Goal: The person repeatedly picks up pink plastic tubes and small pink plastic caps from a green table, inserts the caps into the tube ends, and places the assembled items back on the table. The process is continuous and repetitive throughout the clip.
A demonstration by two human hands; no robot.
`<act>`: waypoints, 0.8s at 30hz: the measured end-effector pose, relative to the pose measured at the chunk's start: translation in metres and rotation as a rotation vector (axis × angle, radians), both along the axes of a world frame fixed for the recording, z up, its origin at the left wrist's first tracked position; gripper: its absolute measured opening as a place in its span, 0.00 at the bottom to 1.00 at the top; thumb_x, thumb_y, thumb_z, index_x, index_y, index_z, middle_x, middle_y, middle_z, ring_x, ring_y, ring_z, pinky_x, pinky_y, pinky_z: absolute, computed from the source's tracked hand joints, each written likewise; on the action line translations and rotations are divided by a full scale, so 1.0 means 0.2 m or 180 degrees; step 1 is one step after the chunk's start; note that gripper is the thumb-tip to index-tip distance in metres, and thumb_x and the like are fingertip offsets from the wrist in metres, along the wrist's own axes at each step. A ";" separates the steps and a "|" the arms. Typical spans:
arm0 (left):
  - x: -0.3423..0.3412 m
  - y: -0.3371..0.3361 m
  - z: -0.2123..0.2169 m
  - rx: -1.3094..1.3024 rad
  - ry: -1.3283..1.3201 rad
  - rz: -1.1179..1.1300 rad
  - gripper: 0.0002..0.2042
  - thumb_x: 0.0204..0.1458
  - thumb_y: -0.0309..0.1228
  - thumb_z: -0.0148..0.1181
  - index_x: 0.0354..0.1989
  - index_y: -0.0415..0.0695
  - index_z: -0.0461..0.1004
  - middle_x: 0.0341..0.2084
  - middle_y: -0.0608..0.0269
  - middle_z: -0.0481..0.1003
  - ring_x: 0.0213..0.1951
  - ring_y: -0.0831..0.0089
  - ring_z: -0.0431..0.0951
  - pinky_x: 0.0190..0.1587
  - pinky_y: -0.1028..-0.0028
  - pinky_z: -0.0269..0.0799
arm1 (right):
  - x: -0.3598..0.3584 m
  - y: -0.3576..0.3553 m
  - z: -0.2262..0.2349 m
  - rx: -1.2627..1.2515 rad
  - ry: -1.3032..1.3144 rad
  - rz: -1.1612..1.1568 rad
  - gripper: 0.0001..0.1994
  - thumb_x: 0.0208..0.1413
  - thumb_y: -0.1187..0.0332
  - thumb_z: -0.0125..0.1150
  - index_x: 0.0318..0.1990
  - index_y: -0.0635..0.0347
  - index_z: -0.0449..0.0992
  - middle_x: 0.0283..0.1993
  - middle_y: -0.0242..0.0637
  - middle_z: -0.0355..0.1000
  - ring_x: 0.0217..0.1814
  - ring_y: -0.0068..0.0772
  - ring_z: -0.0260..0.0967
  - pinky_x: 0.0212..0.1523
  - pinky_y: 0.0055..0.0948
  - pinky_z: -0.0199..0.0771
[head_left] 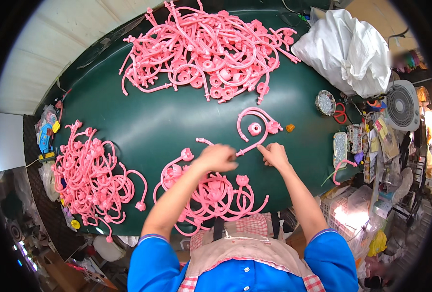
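Note:
My right hand (275, 155) is closed at its fingertips on a pink curved plastic tube (261, 138), which has a flower-shaped cup at its far end. Blurred by motion, my left hand (218, 158) is close to the tube's lower-left end; whether its fingers hold anything does not show. Just beyond my hands lie a loose pink flower-shaped cup (255, 129) and another curved pink tube (242, 117). Under and around my left forearm, several pink tubes with flower cups (216, 192) lie along the table's near edge, partly hidden by the arm.
A large heap of pink tubes (211, 53) covers the far part of the green table (177, 117); a second heap (91, 175) lies at left. At right are a white sack (347, 51), a dish of small pieces (325, 103), red scissors (340, 113) and a grey fan (402, 105).

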State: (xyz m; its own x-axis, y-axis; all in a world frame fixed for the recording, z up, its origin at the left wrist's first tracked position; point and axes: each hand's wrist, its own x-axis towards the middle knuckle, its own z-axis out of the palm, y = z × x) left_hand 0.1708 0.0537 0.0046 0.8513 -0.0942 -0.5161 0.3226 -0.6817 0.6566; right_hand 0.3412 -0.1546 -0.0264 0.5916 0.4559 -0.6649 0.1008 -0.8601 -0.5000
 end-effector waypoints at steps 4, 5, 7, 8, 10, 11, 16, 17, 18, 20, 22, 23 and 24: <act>0.46 -0.28 -0.21 0.0912 -0.1170 0.1392 0.14 0.51 0.30 0.62 0.47 0.47 0.75 0.52 0.53 0.72 0.47 0.50 0.80 0.43 0.56 0.80 | 0.02 0.12 -0.26 0.0262 -0.0386 -0.0445 0.21 0.59 0.57 0.66 0.20 0.65 0.77 0.17 0.38 0.76 0.18 0.28 0.77 0.21 0.29 0.77; 0.53 -0.31 -0.29 0.1233 -0.1001 0.1113 0.14 0.50 0.31 0.62 0.46 0.46 0.74 0.55 0.51 0.71 0.45 0.49 0.81 0.42 0.56 0.82 | 0.01 0.14 -0.29 0.0408 -0.0416 -0.0623 0.20 0.59 0.59 0.66 0.20 0.65 0.76 0.17 0.38 0.76 0.18 0.28 0.77 0.21 0.29 0.77; 0.61 -0.28 -0.35 0.1165 -0.0785 0.1015 0.17 0.50 0.29 0.62 0.50 0.45 0.72 0.52 0.47 0.70 0.44 0.47 0.81 0.42 0.53 0.81 | -0.02 0.15 -0.27 0.0504 -0.0270 -0.0890 0.16 0.57 0.61 0.66 0.24 0.64 0.78 0.18 0.39 0.77 0.20 0.31 0.79 0.30 0.30 0.81; 0.61 -0.26 -0.35 0.1092 -0.0796 0.1117 0.19 0.48 0.29 0.63 0.51 0.44 0.71 0.52 0.45 0.70 0.42 0.45 0.81 0.42 0.53 0.81 | -0.05 0.13 -0.27 0.0715 -0.0222 -0.1033 0.14 0.56 0.63 0.66 0.25 0.65 0.78 0.18 0.39 0.77 0.20 0.30 0.79 0.30 0.29 0.81; 0.54 -0.18 -0.32 0.0697 -0.0892 0.1421 0.27 0.42 0.30 0.67 0.54 0.43 0.68 0.53 0.41 0.69 0.40 0.41 0.81 0.42 0.51 0.81 | -0.06 0.10 -0.25 0.0914 -0.0047 -0.1283 0.10 0.59 0.68 0.64 0.34 0.68 0.76 0.25 0.40 0.78 0.26 0.29 0.81 0.30 0.27 0.83; 0.51 -0.14 -0.28 0.0535 -0.0832 0.1556 0.26 0.46 0.32 0.68 0.55 0.42 0.70 0.53 0.44 0.70 0.41 0.48 0.83 0.41 0.55 0.82 | -0.07 0.07 -0.26 0.1324 0.0331 -0.1614 0.09 0.60 0.68 0.64 0.37 0.68 0.76 0.29 0.40 0.78 0.29 0.30 0.81 0.30 0.28 0.84; 0.16 -0.03 -0.23 -0.3796 -0.0483 0.4171 0.21 0.56 0.38 0.69 0.52 0.39 0.71 0.50 0.46 0.74 0.46 0.58 0.83 0.42 0.64 0.84 | -0.13 0.04 -0.06 0.2973 0.0909 -0.2122 0.07 0.69 0.70 0.57 0.47 0.64 0.70 0.43 0.42 0.78 0.45 0.37 0.83 0.41 0.31 0.87; 0.11 -0.06 -0.26 -0.4050 -0.0459 0.4723 0.23 0.56 0.38 0.69 0.53 0.38 0.70 0.51 0.45 0.74 0.48 0.56 0.83 0.43 0.64 0.84 | -0.18 0.06 0.07 0.3335 0.0786 -0.2189 0.07 0.70 0.71 0.56 0.47 0.64 0.69 0.43 0.43 0.78 0.45 0.38 0.83 0.42 0.31 0.87; 0.09 -0.10 -0.28 -0.4300 -0.0446 0.5271 0.24 0.56 0.38 0.70 0.55 0.38 0.68 0.52 0.44 0.74 0.49 0.54 0.82 0.43 0.63 0.84 | -0.22 0.09 0.18 0.3531 0.0483 -0.2098 0.06 0.70 0.71 0.56 0.47 0.64 0.68 0.44 0.45 0.78 0.46 0.39 0.82 0.44 0.31 0.87; 0.12 -0.20 -0.27 -0.4764 -0.0497 0.6105 0.28 0.56 0.41 0.71 0.56 0.38 0.65 0.51 0.44 0.74 0.52 0.47 0.80 0.48 0.61 0.84 | -0.30 0.15 0.36 0.3900 -0.0035 -0.2045 0.06 0.70 0.72 0.56 0.47 0.65 0.69 0.45 0.44 0.80 0.45 0.39 0.83 0.45 0.31 0.86; 0.15 -0.28 -0.25 -0.5080 -0.0794 0.6413 0.25 0.59 0.46 0.67 0.51 0.39 0.68 0.48 0.47 0.74 0.51 0.50 0.81 0.52 0.59 0.82 | -0.37 0.18 0.39 0.3746 -0.0757 -0.1408 0.06 0.68 0.73 0.58 0.48 0.65 0.70 0.44 0.42 0.81 0.45 0.35 0.83 0.45 0.29 0.85; 0.18 -0.32 -0.22 -0.5336 -0.0852 0.6468 0.23 0.61 0.48 0.66 0.48 0.39 0.71 0.46 0.49 0.74 0.50 0.52 0.81 0.52 0.59 0.82 | -0.39 0.17 0.39 0.3646 -0.1123 -0.1106 0.06 0.68 0.74 0.59 0.48 0.66 0.71 0.43 0.42 0.81 0.45 0.34 0.83 0.45 0.29 0.84; 0.20 -0.37 -0.19 -0.5494 -0.1001 0.6395 0.22 0.63 0.50 0.63 0.47 0.40 0.72 0.40 0.54 0.77 0.46 0.59 0.82 0.51 0.60 0.82 | -0.42 0.16 0.32 0.3491 -0.1838 -0.0721 0.07 0.64 0.76 0.63 0.47 0.66 0.73 0.43 0.43 0.83 0.43 0.32 0.84 0.43 0.27 0.82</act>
State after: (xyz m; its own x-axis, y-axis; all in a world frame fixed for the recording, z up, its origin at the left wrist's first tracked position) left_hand 0.2117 -0.0198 -0.0331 0.4383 0.4309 -0.7888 -0.5356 0.8299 0.1558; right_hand 0.2574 -0.1229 0.0378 0.8062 0.4540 0.3794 0.4473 -0.0479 -0.8931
